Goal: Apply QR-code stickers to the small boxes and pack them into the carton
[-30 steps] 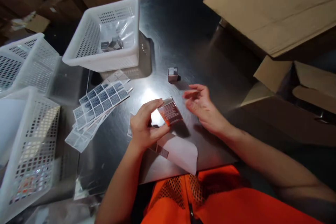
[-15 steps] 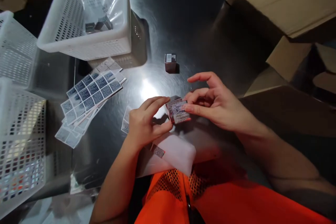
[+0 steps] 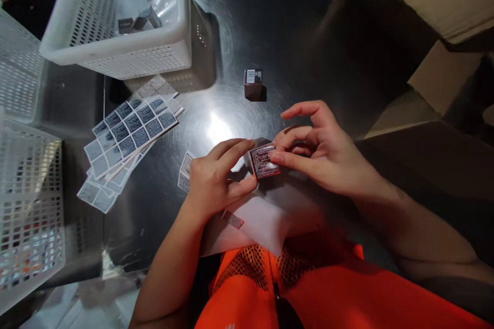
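The left hand (image 3: pixel 214 180) and the right hand (image 3: pixel 320 151) meet over the dark, glossy worktop (image 3: pixel 285 25), and together they grip 1 small reddish-brown printed carton (image 3: pixel 264 161). The left thumb and fingers pinch its left edge, while the right fingertips press on its right edge; the right index finger is lifted clear. Just beneath the hands lies a white paper sheet (image 3: pixel 262 223). Beyond the right hand stands 1 small dark box with a white label (image 3: pixel 252 84), well apart from the held carton. To the left of the left hand, fanned sheets of grey square labels (image 3: pixel 129 133) lie flat. Farther beyond them sits a white perforated plastic basket (image 3: pixel 116 56).
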Tool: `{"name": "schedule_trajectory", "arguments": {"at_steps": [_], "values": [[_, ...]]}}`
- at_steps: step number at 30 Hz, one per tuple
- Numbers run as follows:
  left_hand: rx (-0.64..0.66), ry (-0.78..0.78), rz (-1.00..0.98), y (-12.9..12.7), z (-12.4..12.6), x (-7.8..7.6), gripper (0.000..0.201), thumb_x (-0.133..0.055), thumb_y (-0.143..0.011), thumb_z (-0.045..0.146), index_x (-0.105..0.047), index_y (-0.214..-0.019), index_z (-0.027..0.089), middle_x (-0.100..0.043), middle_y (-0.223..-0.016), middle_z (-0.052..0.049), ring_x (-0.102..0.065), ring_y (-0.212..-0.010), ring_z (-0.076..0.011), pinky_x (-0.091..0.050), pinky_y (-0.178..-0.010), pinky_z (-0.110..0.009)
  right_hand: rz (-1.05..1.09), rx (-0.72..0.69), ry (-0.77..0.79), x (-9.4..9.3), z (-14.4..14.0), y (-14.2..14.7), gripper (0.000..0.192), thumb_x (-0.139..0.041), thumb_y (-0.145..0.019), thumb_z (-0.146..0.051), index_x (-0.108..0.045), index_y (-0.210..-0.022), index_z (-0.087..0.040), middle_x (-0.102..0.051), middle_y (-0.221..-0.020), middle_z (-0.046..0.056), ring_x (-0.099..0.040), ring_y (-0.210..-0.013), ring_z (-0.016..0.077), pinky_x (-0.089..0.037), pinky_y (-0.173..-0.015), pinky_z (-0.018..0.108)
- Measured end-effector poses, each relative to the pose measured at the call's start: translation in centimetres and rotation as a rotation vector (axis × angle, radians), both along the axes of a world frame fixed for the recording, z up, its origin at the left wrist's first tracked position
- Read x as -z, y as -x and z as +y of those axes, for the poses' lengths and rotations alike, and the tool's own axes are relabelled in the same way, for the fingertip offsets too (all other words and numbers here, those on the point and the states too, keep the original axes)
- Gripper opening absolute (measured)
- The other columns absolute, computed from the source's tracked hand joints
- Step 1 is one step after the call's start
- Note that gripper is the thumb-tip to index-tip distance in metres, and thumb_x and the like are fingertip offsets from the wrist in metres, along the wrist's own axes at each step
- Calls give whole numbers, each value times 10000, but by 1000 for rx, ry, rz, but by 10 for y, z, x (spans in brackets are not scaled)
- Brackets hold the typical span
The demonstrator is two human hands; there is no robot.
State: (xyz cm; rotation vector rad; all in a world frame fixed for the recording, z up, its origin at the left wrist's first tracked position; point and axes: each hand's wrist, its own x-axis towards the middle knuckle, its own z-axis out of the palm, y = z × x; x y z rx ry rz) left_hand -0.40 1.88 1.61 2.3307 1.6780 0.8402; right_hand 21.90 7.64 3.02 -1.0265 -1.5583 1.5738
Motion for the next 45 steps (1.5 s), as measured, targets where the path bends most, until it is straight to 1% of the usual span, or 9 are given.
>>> {"name": "schedule_trajectory", "arguments": {"at_steps": [10, 13, 16, 20, 24, 27, 30, 37, 45], "values": [[6, -11, -17, -4, -2, 1, 418, -716, -838, 423, -729, -1223, 261, -792, -1144, -41, -763, -930, -185, -541, -633, -220, -90, 36, -68, 3, -2, 3, 530, -799, -826, -291, -450, -1225, -302, -661, -708, -82, -719, -776, 188, -610, -682, 309], [-46, -39, -25, -5, -1, 2, 389, -724, -828, 366, -723, -1195, 238, -796, -1123, -41, -761, -973, -201, -568, -717, -244, -266, 181, -263, 4, -3, 1, 571, -863, -784, -364, -486, -1210, -307, -582, -687, -85, -690, -750, 203, -583, -710, 357], [-262, -123, -55, -3, 2, 4, 418, -749, -798, 328, -702, -1196, 207, -795, -1084, -42, -754, -944, -206, -581, -813, -284, -323, 321, -498, 5, -9, 2, 580, -909, -745, -395, -522, -1171, -324, -602, -868, -42, -654, -780, 184, -560, -719, 350], [-601, -73, -93, 3, 10, 5, 455, -775, -766, 364, -687, -1182, 202, -778, -1111, -60, -730, -982, -240, -567, -865, -350, -272, -3, -847, 13, -27, 18, 415, -816, -856, -445, -555, -1142, -295, -675, -951, 12, -656, -850, 212, -554, -740, 365], [-717, 86, -172, 7, 18, 5, 408, -770, -773, 367, -681, -1144, 223, -763, -1123, -51, -716, -1036, -247, -544, -907, -361, -457, -282, -1093, 28, -39, 35, 387, -790, -876, -430, -645, -1135, -182, -735, -1007, 94, -666, -932, 291, -545, -794, 431], [-738, 166, -225, 7, 20, 4, 381, -781, -767, 392, -700, -1103, 232, -770, -1083, -31, -717, -1000, -233, -533, -879, -345, -487, -270, -1063, 37, -40, 39, 176, -641, -982, -245, -673, -1134, -163, -755, -994, 74, -688, -891, 242, -537, -784, 372], [-748, 200, -269, 7, 22, 4, 394, -804, -738, 380, -717, -1090, 225, -780, -1065, -30, -723, -956, -236, -524, -849, -345, -393, -258, -992, 39, -41, 38, 181, -526, -1027, -157, -690, -1103, -158, -781, -954, 35, -720, -836, 179, -529, -763, 309], [-742, 148, -305, 11, 24, 11, 425, -820, -712, 338, -715, -1108, 226, -779, -1074, -43, -718, -1040, -258, -518, -933, -373, -437, -253, -715, 31, -46, 36, 183, -654, -980, -278, -750, -1118, -205, -825, -997, 30, -773, -846, 187, -562, -797, 300], [-677, 115, -306, 2, 17, 9, 468, -829, -702, 352, -704, -1130, 209, -768, -1087, -50, -717, -990, -249, -536, -875, -365, -453, -134, -603, 32, -39, 37, 280, -657, -840, -41, -792, -1011, -217, -807, -908, 17, -752, -831, 178, -548, -739, 277]]}}
